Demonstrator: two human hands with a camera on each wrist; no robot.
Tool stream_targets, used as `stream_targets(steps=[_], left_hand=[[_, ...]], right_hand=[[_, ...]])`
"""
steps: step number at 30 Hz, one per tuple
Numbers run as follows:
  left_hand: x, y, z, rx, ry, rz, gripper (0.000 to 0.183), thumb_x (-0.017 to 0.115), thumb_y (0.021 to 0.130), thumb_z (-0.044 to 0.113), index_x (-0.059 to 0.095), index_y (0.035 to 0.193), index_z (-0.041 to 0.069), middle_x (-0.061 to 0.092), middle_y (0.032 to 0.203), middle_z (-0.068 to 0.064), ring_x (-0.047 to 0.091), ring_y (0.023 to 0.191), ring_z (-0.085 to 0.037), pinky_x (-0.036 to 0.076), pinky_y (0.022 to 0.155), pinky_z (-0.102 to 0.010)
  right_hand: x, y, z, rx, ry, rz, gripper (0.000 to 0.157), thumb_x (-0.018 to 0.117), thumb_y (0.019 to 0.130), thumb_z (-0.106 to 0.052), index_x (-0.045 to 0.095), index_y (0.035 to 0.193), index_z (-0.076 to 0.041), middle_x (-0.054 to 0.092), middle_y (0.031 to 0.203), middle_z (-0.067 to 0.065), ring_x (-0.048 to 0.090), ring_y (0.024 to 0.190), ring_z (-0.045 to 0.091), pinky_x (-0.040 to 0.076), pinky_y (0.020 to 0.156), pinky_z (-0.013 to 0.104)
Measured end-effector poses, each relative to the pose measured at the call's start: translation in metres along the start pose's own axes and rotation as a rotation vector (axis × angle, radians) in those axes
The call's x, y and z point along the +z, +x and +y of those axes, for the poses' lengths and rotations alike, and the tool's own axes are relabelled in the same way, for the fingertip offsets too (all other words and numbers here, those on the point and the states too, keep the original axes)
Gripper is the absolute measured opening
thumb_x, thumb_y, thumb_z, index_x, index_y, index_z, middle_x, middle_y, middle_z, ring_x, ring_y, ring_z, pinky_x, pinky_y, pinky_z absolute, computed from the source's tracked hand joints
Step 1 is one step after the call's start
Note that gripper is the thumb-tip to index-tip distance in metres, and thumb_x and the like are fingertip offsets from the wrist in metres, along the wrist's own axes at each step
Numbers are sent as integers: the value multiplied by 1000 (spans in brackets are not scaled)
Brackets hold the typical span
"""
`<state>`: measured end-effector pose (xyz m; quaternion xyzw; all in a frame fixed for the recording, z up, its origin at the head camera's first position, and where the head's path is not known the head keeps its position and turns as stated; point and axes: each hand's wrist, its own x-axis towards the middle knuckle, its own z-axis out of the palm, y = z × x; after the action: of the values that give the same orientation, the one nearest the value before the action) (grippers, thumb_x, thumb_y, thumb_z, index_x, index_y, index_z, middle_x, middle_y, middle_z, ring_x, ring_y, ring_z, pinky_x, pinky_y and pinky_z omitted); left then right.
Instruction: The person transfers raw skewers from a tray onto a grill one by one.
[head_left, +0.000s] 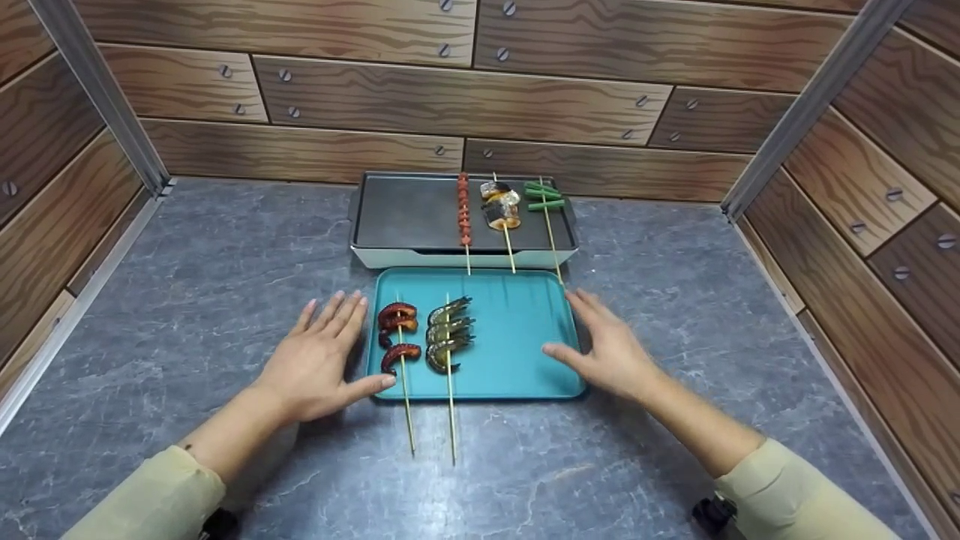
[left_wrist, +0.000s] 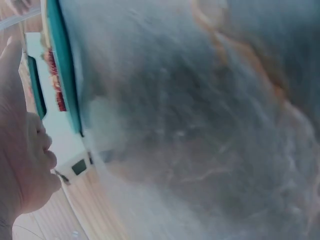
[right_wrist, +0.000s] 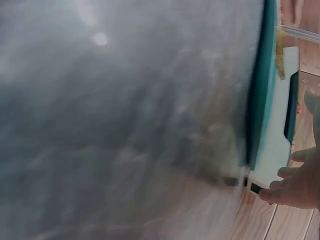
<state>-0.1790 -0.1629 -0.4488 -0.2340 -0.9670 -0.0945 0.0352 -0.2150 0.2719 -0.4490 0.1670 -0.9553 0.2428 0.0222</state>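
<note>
A teal tray (head_left: 510,337) lies between both hands. On its left part are a skewer of reddish-brown octopus tentacles (head_left: 402,351) and a skewer of shrimp (head_left: 448,330), their sticks jutting over the near rim. My left hand (head_left: 315,367) is spread beside the tray's left side, thumb over the rim near the octopus skewer; the hand (left_wrist: 25,155) also shows in the left wrist view. At the right rim is my right hand (head_left: 611,349), fingers extended and thumb over the tray. Whether either hand touches the tray, I cannot tell. Neither holds anything.
Behind the tray stands a white grill with a dark plate (head_left: 409,214). Across its right half lie a skewer of small red pieces (head_left: 464,210), one of silvery-skinned chunks (head_left: 501,210) and one of green stalks (head_left: 546,203). Wood-patterned walls (head_left: 360,94) enclose the grey tabletop (head_left: 247,240).
</note>
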Motion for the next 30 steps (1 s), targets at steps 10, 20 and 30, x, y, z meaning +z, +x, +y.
stream_targets(steps=[10, 20, 30], left_hand=[[-10, -6, 35, 16, -55, 34, 115, 44, 95, 84, 18, 167, -2, 14, 173, -18, 12, 161, -36, 10, 130, -55], [-13, -10, 74, 51, -193, 45, 112, 43, 97, 82, 15, 168, 1, 11, 174, -15, 11, 162, -33, 14, 130, -49], [-6, -16, 112, -56, -580, 54, 100, 54, 102, 69, 22, 168, 2, 23, 172, -15, 27, 158, -36, 26, 126, -55]], right_hand=[[15, -11, 13, -4, -180, -140, 118, 59, 89, -84, 15, 172, -12, 5, 177, 19, 3, 162, 44, 9, 126, 68], [23, -10, 18, -44, -212, -172, 120, 60, 89, -83, 10, 172, -10, 1, 177, 19, 1, 162, 40, 6, 127, 67], [27, -10, 23, -66, -210, -195, 122, 61, 92, -78, 5, 170, -4, -1, 176, 20, 1, 162, 39, 7, 127, 67]])
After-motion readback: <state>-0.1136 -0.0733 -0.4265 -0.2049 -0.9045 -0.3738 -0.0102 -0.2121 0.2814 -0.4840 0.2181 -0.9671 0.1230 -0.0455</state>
